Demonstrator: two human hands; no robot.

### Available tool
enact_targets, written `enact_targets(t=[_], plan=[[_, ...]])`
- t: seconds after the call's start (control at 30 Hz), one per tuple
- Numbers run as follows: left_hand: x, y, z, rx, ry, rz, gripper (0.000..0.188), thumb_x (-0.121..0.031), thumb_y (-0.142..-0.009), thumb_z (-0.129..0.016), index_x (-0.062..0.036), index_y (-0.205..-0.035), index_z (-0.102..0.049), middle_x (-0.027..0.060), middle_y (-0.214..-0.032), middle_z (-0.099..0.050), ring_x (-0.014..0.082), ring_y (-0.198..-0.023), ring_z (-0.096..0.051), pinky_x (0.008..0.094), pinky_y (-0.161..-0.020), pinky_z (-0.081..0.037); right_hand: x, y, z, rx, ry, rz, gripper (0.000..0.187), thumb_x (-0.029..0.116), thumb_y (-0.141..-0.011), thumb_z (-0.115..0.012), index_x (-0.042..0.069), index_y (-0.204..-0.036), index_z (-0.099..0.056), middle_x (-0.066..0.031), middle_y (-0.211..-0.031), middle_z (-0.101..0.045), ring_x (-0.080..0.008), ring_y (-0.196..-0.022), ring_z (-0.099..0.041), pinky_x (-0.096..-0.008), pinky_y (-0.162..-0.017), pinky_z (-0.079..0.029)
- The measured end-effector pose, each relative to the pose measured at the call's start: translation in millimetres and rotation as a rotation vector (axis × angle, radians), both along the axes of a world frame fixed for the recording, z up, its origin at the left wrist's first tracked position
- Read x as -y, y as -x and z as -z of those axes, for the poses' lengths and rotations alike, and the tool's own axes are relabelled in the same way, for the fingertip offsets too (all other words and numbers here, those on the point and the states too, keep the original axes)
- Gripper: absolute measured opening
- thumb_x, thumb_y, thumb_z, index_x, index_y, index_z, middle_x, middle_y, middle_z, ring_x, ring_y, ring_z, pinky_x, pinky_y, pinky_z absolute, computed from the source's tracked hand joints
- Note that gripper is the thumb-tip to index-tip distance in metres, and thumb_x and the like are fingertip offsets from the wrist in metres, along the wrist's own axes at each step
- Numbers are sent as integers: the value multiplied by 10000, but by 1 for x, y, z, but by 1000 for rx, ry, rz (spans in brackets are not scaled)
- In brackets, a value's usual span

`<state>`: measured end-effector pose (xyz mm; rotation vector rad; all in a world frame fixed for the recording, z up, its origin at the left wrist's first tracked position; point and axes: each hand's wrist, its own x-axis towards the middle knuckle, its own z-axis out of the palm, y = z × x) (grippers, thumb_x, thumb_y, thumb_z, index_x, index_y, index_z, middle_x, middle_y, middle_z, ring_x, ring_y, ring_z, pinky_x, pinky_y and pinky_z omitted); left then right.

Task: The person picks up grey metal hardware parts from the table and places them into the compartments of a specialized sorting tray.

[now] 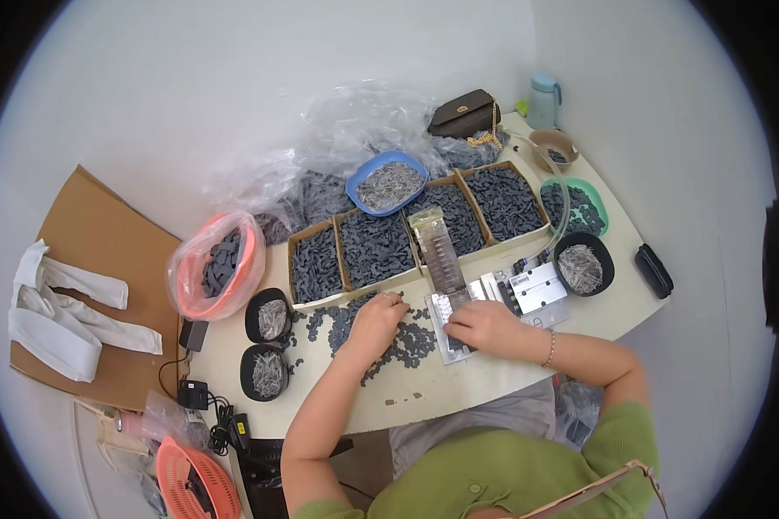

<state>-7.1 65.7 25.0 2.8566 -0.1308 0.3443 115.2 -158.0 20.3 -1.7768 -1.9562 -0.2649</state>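
Observation:
My left hand [377, 323] rests over a loose pile of small dark grey parts [411, 344] on the table. Its fingers are curled together, and whatever they pinch is hidden. To its right, my right hand [486, 329] bends over a metal fixture [442, 313] with a slotted plate. Those fingertips press together at the plate, covering what is between them. A clear ribbed plastic strip [441, 251] leans from the fixture toward the boxes behind. Beside the right hand, a silver metal block [538, 289] with a clear air hose [566, 203] belongs to the same fixture.
Behind my hands stands a divided cardboard box [376, 278] full of grey parts, a blue basin [388, 210] of metal pins on it. Black bowls of pins [265, 372] sit left and right [583, 264]. A pink basket [255, 259] and green tray [593, 197] hold parts.

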Motion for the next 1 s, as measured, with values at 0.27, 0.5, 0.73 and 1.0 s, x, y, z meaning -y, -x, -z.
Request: enact_targets(t=[0.27,0.5,0.73,1.0], plan=[[51,2,-7,233,286,-39,155,28,-730,-630,-31,-873,-623,115,-859,-633,302,-775,-626,379,-647,-513,18,9,-5,246,-110,-87,198,108,-744,-584,35,-925,-619,-107,-999,-631,-228,-898,-638,-305,-718,-540],[87,5,5,260,-132,127,250,-31,-691,-605,24,-932,-642,131,-942,-645,266,-857,-640,315,-654,-540,13,-33,-17,-313,96,62,215,16,-746,-605,72,-951,-640,-85,-975,-670,-268,-904,-642,-370,-743,-537],[106,21,10,320,-381,95,335,-65,-719,-564,70,-1021,-622,198,-1037,-633,297,-926,-631,347,-773,-540,-75,-18,-12,-39,100,29,120,115,-740,-647,88,-851,-684,-54,-809,-657,-248,-813,-626,-378,-755,-505],[67,24,-1,199,170,-39,215,12,-739,-620,-14,-951,-640,136,-887,-642,311,-833,-612,389,-713,-511,-104,-10,-7,-20,157,112,98,127,-705,-636,81,-787,-664,-87,-754,-634,-283,-714,-643,-418,-649,-516]])
